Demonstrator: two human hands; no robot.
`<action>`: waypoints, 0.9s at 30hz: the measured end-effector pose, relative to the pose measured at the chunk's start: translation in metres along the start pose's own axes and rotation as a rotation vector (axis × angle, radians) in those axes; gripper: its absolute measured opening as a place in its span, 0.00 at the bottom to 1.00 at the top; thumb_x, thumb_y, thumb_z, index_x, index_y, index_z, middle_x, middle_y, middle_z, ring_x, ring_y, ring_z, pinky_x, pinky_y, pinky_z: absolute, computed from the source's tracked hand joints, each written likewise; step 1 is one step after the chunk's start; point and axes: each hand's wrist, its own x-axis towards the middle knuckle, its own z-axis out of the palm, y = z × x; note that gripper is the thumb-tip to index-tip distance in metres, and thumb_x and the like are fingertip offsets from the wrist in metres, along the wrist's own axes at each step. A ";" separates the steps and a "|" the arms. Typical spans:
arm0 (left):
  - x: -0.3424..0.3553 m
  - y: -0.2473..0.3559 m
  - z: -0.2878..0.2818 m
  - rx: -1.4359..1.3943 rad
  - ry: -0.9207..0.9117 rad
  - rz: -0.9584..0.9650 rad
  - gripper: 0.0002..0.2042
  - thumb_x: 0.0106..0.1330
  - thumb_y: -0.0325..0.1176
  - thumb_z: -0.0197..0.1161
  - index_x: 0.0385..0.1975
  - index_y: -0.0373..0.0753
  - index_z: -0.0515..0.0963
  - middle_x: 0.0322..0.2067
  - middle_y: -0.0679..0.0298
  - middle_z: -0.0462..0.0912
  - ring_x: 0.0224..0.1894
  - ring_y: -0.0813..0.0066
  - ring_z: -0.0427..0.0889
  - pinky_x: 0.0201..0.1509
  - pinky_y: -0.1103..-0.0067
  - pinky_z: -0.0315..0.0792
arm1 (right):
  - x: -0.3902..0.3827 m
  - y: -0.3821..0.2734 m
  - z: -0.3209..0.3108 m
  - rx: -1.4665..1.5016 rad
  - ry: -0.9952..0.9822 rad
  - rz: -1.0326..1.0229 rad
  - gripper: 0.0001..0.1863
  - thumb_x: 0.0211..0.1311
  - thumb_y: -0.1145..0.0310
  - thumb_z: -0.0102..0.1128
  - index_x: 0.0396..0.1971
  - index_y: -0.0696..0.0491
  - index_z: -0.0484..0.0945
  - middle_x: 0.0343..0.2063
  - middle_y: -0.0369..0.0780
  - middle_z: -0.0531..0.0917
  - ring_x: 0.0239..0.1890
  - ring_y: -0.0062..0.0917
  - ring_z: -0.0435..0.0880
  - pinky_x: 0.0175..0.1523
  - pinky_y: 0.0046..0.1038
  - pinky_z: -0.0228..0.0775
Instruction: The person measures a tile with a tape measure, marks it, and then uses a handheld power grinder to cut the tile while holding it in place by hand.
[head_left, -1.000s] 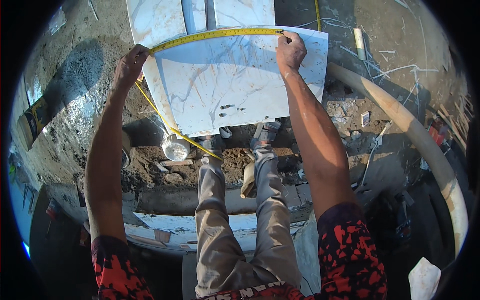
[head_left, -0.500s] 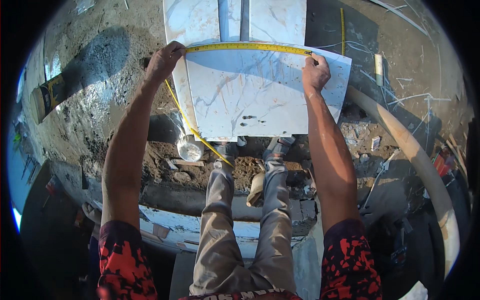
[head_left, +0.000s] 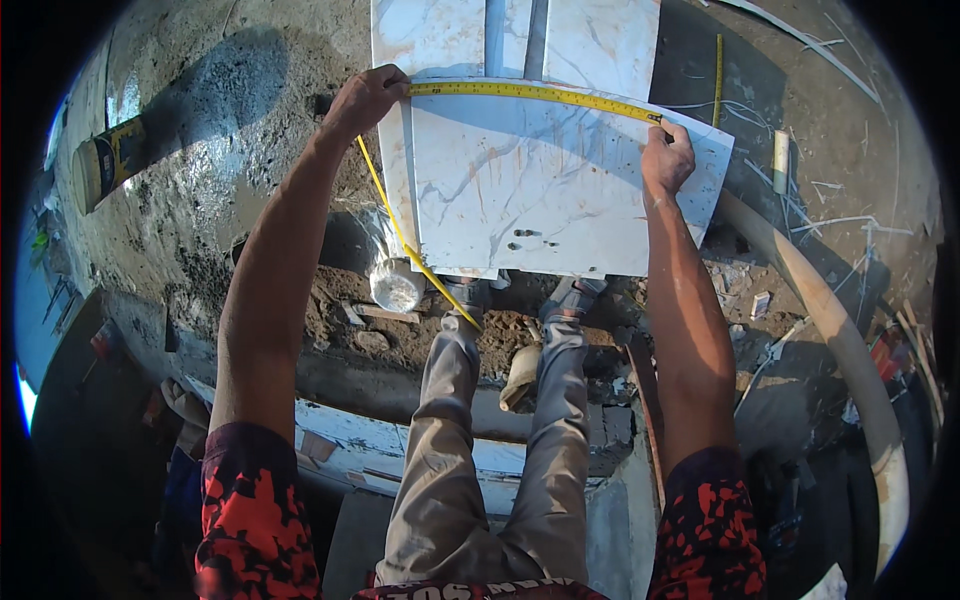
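Yellow tape [head_left: 530, 93] runs taut between the person's two hands, its long axis left to right along the far edge of a white marbled slab [head_left: 560, 190]. The left hand [head_left: 368, 98] pinches it by the slab's far left corner; the right hand [head_left: 668, 158], fingers curled in, grips the dark-tipped end, a little nearer the body and inside the slab's right edge. Neither hand is nearer, since each has one end of the span; whether the tape touches the slab cannot be told. From the left hand a second length slants down past the slab's left side toward the knee. Beyond lie more marbled pieces [head_left: 430, 40]; a curved pale pipe [head_left: 810, 290] bends away on the right
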 end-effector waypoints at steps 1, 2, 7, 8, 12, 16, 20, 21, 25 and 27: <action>0.001 -0.002 -0.001 0.008 -0.006 0.003 0.16 0.64 0.42 0.58 0.43 0.36 0.80 0.29 0.58 0.83 0.28 0.73 0.80 0.34 0.74 0.72 | -0.002 -0.002 0.000 -0.001 -0.003 0.000 0.14 0.56 0.67 0.56 0.39 0.59 0.82 0.41 0.51 0.82 0.47 0.43 0.80 0.54 0.36 0.71; 0.004 -0.003 -0.001 0.013 -0.012 0.009 0.17 0.64 0.42 0.58 0.43 0.36 0.80 0.29 0.58 0.83 0.29 0.73 0.80 0.35 0.74 0.73 | 0.000 0.000 0.000 0.008 -0.003 -0.003 0.14 0.57 0.67 0.56 0.39 0.59 0.82 0.42 0.51 0.82 0.47 0.43 0.80 0.54 0.36 0.71; 0.015 -0.017 -0.004 0.001 -0.067 0.053 0.17 0.63 0.41 0.59 0.43 0.34 0.80 0.30 0.60 0.84 0.31 0.74 0.80 0.39 0.74 0.73 | 0.002 0.003 0.004 0.049 0.001 0.006 0.14 0.57 0.68 0.56 0.39 0.60 0.82 0.42 0.51 0.82 0.47 0.43 0.80 0.55 0.36 0.70; 0.017 -0.018 -0.003 -0.014 -0.097 0.061 0.17 0.63 0.40 0.59 0.43 0.33 0.80 0.29 0.61 0.84 0.32 0.75 0.80 0.39 0.75 0.73 | 0.003 0.003 0.003 0.052 -0.004 0.005 0.14 0.56 0.68 0.56 0.39 0.60 0.82 0.42 0.51 0.82 0.47 0.43 0.80 0.54 0.36 0.70; 0.025 -0.020 -0.004 -0.037 -0.147 0.022 0.15 0.62 0.40 0.61 0.41 0.35 0.81 0.29 0.59 0.84 0.32 0.73 0.81 0.41 0.74 0.73 | 0.005 0.005 0.004 0.054 0.007 -0.018 0.14 0.55 0.68 0.56 0.38 0.60 0.82 0.40 0.51 0.82 0.46 0.43 0.80 0.53 0.36 0.71; 0.026 -0.024 -0.006 -0.051 -0.170 0.043 0.14 0.62 0.38 0.60 0.41 0.35 0.80 0.30 0.59 0.84 0.33 0.73 0.81 0.41 0.75 0.73 | 0.004 0.005 0.005 0.021 0.026 -0.027 0.13 0.54 0.69 0.56 0.37 0.60 0.82 0.38 0.52 0.82 0.44 0.44 0.81 0.52 0.37 0.71; 0.023 -0.020 -0.003 -0.044 -0.149 0.030 0.13 0.63 0.37 0.59 0.41 0.34 0.79 0.30 0.60 0.84 0.31 0.75 0.79 0.39 0.75 0.74 | 0.006 0.015 0.011 0.062 0.069 -0.102 0.12 0.53 0.72 0.55 0.35 0.60 0.82 0.35 0.52 0.83 0.40 0.46 0.81 0.49 0.38 0.72; 0.024 -0.022 -0.005 -0.048 -0.152 0.039 0.13 0.63 0.37 0.59 0.41 0.34 0.79 0.30 0.60 0.84 0.31 0.75 0.79 0.39 0.75 0.74 | 0.004 0.013 0.013 0.104 0.064 -0.106 0.11 0.52 0.73 0.55 0.34 0.60 0.83 0.35 0.52 0.83 0.39 0.46 0.81 0.48 0.38 0.73; 0.026 -0.018 -0.002 -0.107 -0.171 0.036 0.13 0.64 0.36 0.58 0.40 0.33 0.79 0.29 0.61 0.83 0.29 0.78 0.78 0.37 0.77 0.73 | 0.007 0.013 0.011 0.086 0.082 -0.109 0.10 0.52 0.74 0.56 0.33 0.60 0.83 0.34 0.52 0.83 0.38 0.46 0.82 0.48 0.38 0.73; 0.025 -0.014 0.000 -0.107 -0.166 0.034 0.13 0.64 0.36 0.58 0.40 0.33 0.79 0.28 0.61 0.83 0.29 0.78 0.77 0.36 0.77 0.73 | 0.008 0.012 0.008 0.069 0.083 -0.125 0.10 0.52 0.74 0.57 0.34 0.59 0.83 0.34 0.52 0.82 0.38 0.45 0.82 0.47 0.38 0.74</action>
